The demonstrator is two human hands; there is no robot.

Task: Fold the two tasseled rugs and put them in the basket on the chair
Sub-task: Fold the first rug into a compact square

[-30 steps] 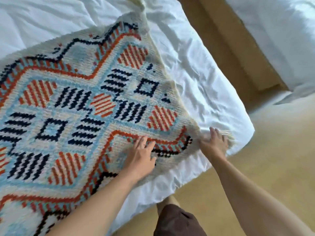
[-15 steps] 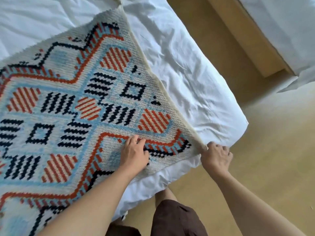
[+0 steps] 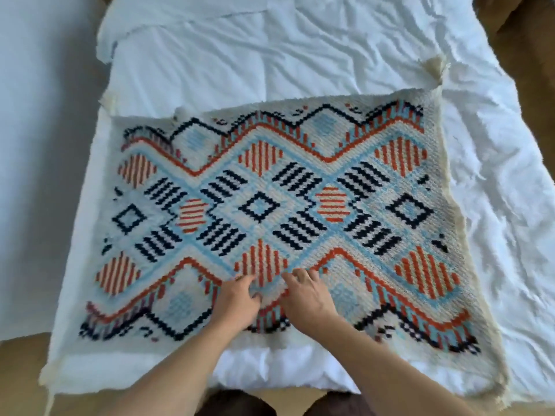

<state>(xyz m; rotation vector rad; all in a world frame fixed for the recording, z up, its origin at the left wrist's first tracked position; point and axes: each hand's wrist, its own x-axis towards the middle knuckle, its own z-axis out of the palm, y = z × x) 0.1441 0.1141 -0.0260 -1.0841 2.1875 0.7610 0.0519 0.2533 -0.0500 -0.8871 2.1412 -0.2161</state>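
a patterned tasseled rug (image 3: pixel 300 205) lies spread flat across the white bed (image 3: pixel 300 55), its near edge along the bed's foot. the left hand (image 3: pixel 237 298) and right hand (image 3: pixel 309 295) pinch the pile together near that edge's middle. lifting evenly toward the far edge should give a square fold.

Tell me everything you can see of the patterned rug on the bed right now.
The woven cream rug with orange, light blue and navy diamond patterns lies spread open, unfolded and nearly flat, pattern up, on the wrinkled white bed sheet. It looks thick and knotted, with a plain cream border and a cream tassel at its far right corner. Its near edge reaches the bed's near edge. The left hand and right hand sit side by side near the middle of the near edge, fingers curled into the pile, bunching it slightly.
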